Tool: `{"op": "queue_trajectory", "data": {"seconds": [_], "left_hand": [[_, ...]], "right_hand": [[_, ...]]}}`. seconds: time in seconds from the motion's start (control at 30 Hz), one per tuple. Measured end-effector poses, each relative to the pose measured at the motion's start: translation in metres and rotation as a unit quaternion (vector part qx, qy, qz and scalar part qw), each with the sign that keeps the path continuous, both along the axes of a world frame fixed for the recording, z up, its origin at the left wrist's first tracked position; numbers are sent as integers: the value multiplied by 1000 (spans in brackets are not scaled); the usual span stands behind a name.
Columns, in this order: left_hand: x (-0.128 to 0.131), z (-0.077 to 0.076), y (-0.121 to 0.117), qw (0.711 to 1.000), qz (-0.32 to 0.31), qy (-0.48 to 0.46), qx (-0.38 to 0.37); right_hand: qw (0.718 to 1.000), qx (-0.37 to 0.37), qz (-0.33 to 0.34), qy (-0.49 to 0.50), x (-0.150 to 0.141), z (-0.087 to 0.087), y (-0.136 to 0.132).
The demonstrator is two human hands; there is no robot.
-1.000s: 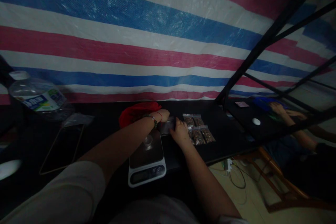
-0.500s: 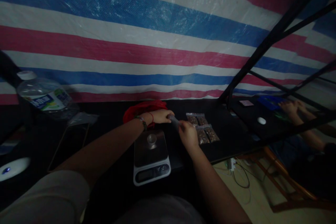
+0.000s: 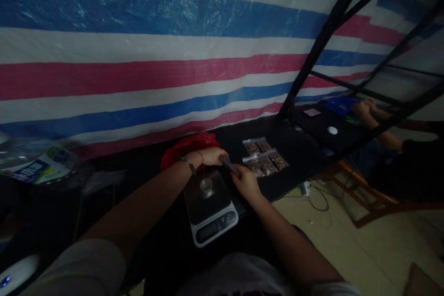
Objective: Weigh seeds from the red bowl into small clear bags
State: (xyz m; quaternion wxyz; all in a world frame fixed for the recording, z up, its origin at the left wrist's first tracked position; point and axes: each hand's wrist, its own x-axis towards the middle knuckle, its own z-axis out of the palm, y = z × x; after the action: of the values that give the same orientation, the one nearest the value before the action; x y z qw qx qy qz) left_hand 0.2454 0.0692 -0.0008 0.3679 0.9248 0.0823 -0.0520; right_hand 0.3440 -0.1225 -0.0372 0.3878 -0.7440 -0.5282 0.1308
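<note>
My left hand (image 3: 212, 156), with a bracelet and red cord at the wrist, pinches one end of a small clear zip bag (image 3: 230, 165). The other end is gripped by my right hand (image 3: 247, 182). Held at a slant between them, the bag looks narrow, and its contents are too dark to make out. Just below my left hand is a digital scale (image 3: 208, 208) bearing a small clear cup (image 3: 206, 186). A red plastic bag (image 3: 173, 151) lies behind my left wrist. To the right of my hands rest several filled zip bags (image 3: 268, 164) with brown, grainy contents.
A large plastic bottle (image 3: 45, 164), crumpled clear plastic (image 3: 104, 180) and a white mouse-like object (image 3: 21, 270) are on the left. Black metal bars (image 3: 312, 51) rise on the right. Beyond them another person's hands (image 3: 364, 108) are beside a blue tray (image 3: 338, 105).
The zip bag has come up from the table beside the scale and is now held between both hands. My view has turned and tilted, shifting the surroundings.
</note>
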Motion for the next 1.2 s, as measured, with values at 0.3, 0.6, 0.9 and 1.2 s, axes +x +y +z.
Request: {"op": "queue_trajectory", "data": {"seconds": [0.3,0.6,0.9,1.2], "left_hand": [[-27,53,-22,993,65,-92,-37],[-78,114,-75,965,208,-151,-54],[-90,107,-112,955,246,-165,15],[-112,88,-143,932,306,-191,11]], "right_hand": [[985,90,139,52,21,29,9],[949,131,263,114,24,84,16],[945,121,189,237,-3,76,-8],[941,129,197,242,-38,82,-19]]}}
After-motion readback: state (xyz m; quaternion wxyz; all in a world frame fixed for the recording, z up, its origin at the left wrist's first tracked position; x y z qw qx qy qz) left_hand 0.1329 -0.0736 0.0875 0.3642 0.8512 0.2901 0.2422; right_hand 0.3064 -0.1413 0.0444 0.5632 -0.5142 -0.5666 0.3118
